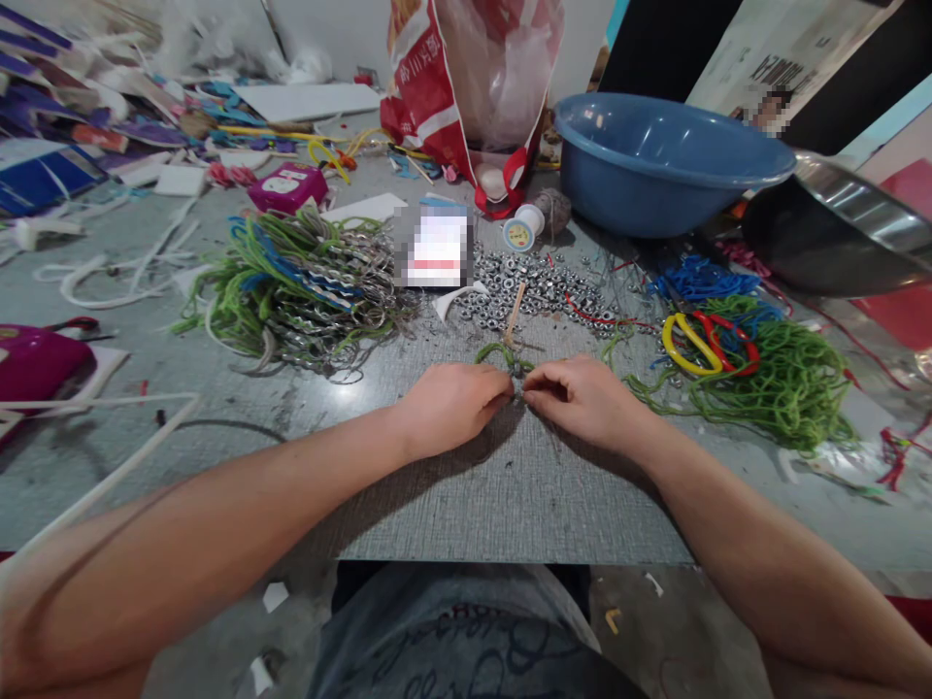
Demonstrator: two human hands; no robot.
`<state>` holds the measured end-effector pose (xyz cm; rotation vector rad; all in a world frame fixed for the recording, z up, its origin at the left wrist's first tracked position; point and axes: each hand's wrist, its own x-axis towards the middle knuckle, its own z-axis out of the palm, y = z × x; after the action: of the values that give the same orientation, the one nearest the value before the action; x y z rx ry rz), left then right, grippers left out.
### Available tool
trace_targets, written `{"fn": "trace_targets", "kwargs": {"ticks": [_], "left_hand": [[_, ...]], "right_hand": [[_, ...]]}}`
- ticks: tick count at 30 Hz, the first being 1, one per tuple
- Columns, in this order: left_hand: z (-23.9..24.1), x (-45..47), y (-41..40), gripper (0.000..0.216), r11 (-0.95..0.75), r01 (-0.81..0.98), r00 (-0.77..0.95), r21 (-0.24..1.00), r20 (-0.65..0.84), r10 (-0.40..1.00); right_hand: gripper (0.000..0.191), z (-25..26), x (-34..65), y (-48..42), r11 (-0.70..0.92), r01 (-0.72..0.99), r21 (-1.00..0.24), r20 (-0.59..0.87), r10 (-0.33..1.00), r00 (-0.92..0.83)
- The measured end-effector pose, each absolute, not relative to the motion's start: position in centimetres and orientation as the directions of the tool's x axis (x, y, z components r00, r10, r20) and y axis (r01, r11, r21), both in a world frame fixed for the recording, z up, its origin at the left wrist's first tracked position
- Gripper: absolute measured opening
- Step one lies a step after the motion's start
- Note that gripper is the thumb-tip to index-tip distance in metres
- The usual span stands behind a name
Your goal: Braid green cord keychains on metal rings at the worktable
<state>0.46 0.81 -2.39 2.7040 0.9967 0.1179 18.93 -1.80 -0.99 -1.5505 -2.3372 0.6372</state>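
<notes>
right at the middle of the grey table [466,505], between the person's two hands, a short bit of green cord [495,349] arches up, with a small dark piece [517,370] by it that's too tiny for me to make out. the left hand [455,403] has its fingertips bunched together, pinching the cord from one side. the right hand [589,403] comes at it from the other, thumb and forefinger curled into a ring with the tips nipping it. just past the fingers lies a thin wooden stick [515,313], and around and behind that is a big scatter of metal nuts [524,277], with a spool [519,233] near their far edge and a phone [437,243] beside them, screen lit but blurred. off to the left sits a bundle of green and blue strands [291,277] with metal bits strung along them. over on the right, yellow and red scissors [695,369] lie against a green pile [793,379]. further back: a red and white bag [429,97], a blue basin [641,194], and a steel bowl [815,233] tilted just beside the basin.
</notes>
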Motion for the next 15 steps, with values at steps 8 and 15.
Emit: {"fn": "trace_targets", "kwargs": {"ticks": [8, 15], "left_hand": [[-2.44, 0.45, 1.02, 0.019, -0.712, 0.613, 0.754, 0.343, 0.014, 0.656], [-2.73, 0.38, 0.94, 0.019, -0.698, 0.612, 0.739, 0.371, 0.047, 0.672]], "right_hand": [[0.011, -1.25, 18.83, -1.85, 0.396, 0.826, -0.4, -0.033, 0.895, -0.445], [0.016, -1.12, 18.82, -1.92, 0.391, 0.837, -0.383, -0.019, 0.903, -0.43]]}}
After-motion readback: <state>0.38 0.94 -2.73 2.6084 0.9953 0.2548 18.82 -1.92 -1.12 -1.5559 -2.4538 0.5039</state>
